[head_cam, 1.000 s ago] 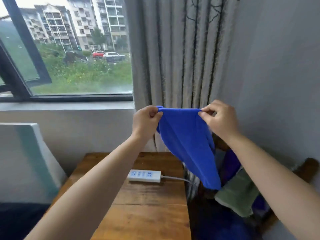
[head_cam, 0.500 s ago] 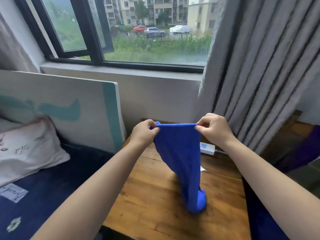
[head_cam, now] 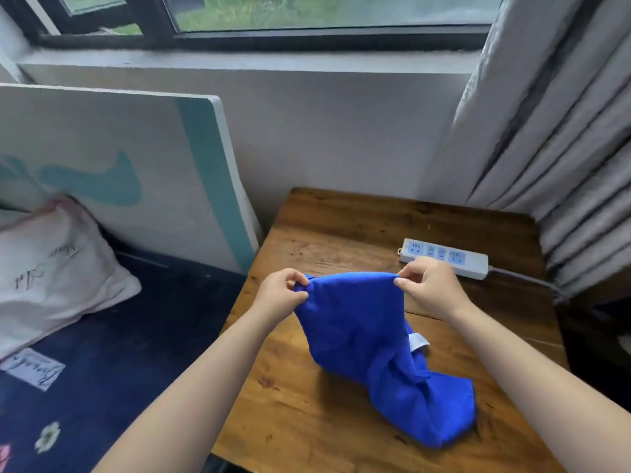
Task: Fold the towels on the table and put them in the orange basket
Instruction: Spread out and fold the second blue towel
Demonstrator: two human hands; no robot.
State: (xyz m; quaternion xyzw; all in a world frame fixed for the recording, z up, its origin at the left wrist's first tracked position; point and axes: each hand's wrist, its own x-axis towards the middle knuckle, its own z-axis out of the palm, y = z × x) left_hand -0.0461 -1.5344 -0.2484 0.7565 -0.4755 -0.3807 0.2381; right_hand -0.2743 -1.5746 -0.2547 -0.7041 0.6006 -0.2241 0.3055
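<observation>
A bright blue towel (head_cam: 368, 346) hangs from both hands over the wooden table (head_cam: 307, 404). My left hand (head_cam: 281, 295) pinches its upper left corner and my right hand (head_cam: 428, 288) pinches the upper right corner. The top edge is stretched between them. The towel's lower part lies bunched on the tabletop toward the front right, with a small white label showing on its right side. No orange basket is in view.
A white power strip (head_cam: 444, 258) lies at the table's back right, its cable running right under the grey curtain (head_cam: 553, 124). Left of the table are a white and teal board (head_cam: 136, 165), a pillow (head_cam: 54, 268) and a dark blue bed surface (head_cam: 112, 363).
Both hands have lowered the towel from mid-air to the table, so its bottom now rests bunched on the wood. The view has swung left and down.
</observation>
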